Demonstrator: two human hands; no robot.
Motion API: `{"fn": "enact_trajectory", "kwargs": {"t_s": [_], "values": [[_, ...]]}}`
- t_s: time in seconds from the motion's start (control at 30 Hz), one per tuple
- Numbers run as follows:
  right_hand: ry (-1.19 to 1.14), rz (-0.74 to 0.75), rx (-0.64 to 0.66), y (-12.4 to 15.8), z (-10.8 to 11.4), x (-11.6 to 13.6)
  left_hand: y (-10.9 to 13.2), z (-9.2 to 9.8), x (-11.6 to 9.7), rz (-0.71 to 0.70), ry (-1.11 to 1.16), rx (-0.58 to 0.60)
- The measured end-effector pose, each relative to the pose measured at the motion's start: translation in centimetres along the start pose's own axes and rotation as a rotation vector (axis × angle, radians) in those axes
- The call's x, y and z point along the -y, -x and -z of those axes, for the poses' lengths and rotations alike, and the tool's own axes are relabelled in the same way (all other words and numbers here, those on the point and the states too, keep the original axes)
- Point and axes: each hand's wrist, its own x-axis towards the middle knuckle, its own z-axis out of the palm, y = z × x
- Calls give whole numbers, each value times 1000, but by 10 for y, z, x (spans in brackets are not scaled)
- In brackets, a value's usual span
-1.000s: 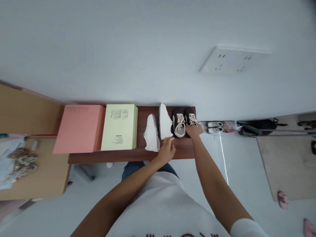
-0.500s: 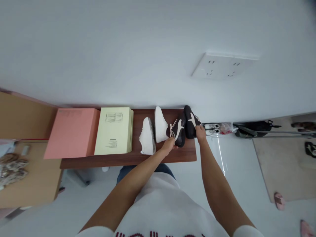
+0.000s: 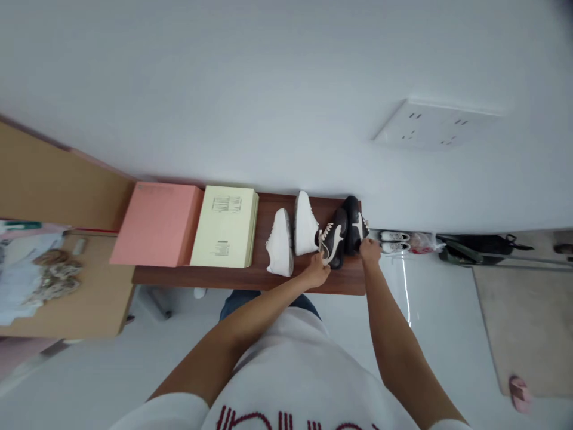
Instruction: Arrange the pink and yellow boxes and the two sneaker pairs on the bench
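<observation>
- White floor and white wall fill my view from the head camera, with a dark wooden bench (image 3: 250, 279) running along the wall.
- Nearest to me is the person's white T-shirt (image 3: 304, 382) with red lettering, and both bare arms reach out over the bench.
- I see the left hand (image 3: 317, 273) at the bench's near edge, its fingers together against the inner side of a black shoe (image 3: 333, 240) with cream laces. I cannot tell if they are clamped.
- The right hand (image 3: 369, 251) is at a second black shoe (image 3: 353, 226), its fingers together on the shoe's near end. I cannot tell if they grip it either.
- Those two black shoes sit side by side and touching, at the right end of the bench.
- Just left of them are two white sneakers (image 3: 305, 224), then a pale yellow box (image 3: 226, 227) and a pink box (image 3: 156, 226).
- Past the bench's left end, a wooden desk (image 3: 85, 298) holds papers (image 3: 27, 280).
- To the right, a pair of small white shoes (image 3: 394, 242) and a black bag (image 3: 474, 248) sit on the floor by the wall, near a beige mat (image 3: 523, 322) and a pink slipper (image 3: 519, 394).
- Higher up the wall is a white socket panel (image 3: 436, 125).
</observation>
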Motion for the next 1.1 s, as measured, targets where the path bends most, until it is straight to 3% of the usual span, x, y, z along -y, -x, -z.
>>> {"fn": "enact_trajectory", "kwargs": {"t_s": [0.07,0.13,0.2,0.27,0.37,0.43,0.47,0.53,0.63,0.73,0.83,1.0,1.1], "values": [[-22,-18,-92,20,5,0,33,27,3,-104,-53,107],[-111,84,-184,48,9,2,71,63,14,-142,-96,218],[-192,226,-172,82,8,8,106,104,33,-120,-180,154],[-252,373,-91,121,0,25,132,147,57,-113,-249,-119],[-364,554,171,184,-31,71,143,212,97,-94,-327,-704],[-352,666,378,225,-61,112,134,250,118,-42,-363,-903],[-311,738,440,243,-77,133,127,265,126,-15,-370,-906],[-154,879,493,273,-106,170,112,285,137,17,-372,-825],[85,923,485,300,-135,197,99,287,151,-62,-367,-686],[156,863,453,312,-147,191,102,277,162,-92,-312,-576],[118,843,428,320,-150,176,106,279,163,-74,-244,-465],[107,741,301,329,-153,173,113,302,148,-98,-120,-142],[118,654,272,339,-150,183,134,322,149,-123,-120,-42]]}}
